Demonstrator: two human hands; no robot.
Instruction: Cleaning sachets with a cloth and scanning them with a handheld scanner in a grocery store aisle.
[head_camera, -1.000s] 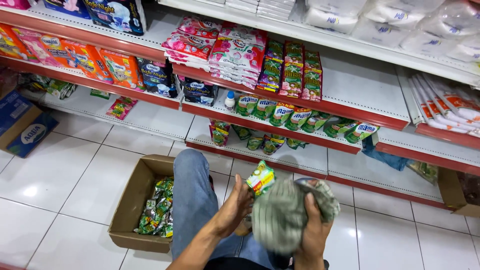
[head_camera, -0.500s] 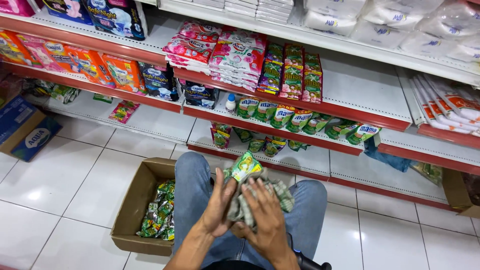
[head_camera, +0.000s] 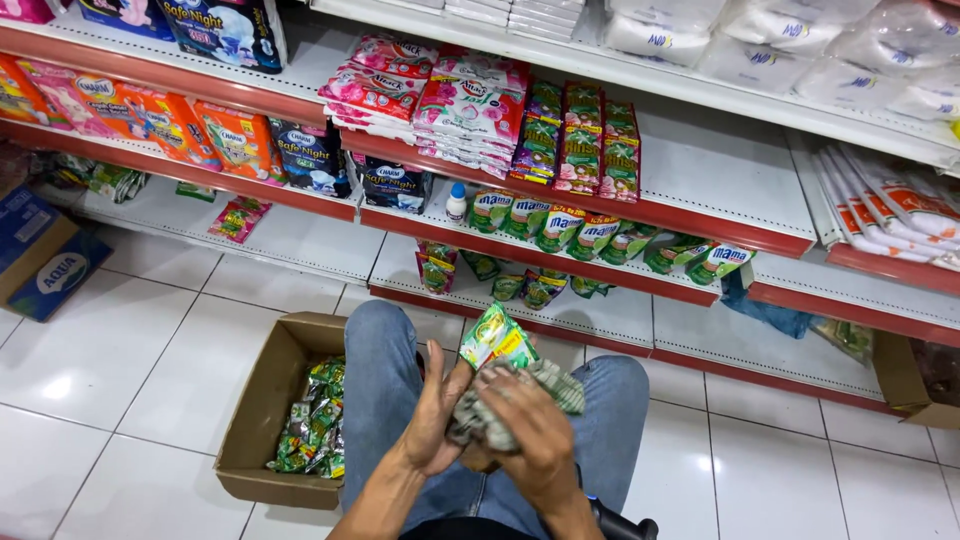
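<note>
Clutching a green sachet bundle (head_camera: 510, 395), left hand (head_camera: 435, 420) and right hand (head_camera: 535, 440) grips pinching it, open box (head_camera: 262, 400) just left

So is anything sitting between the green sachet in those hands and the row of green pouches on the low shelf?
Nothing visible does. Both the left hand and right hand hold the green sachet and a grey cloth above the knees; only bare floor and the shelf's red edge lie before the green pouches.
</note>
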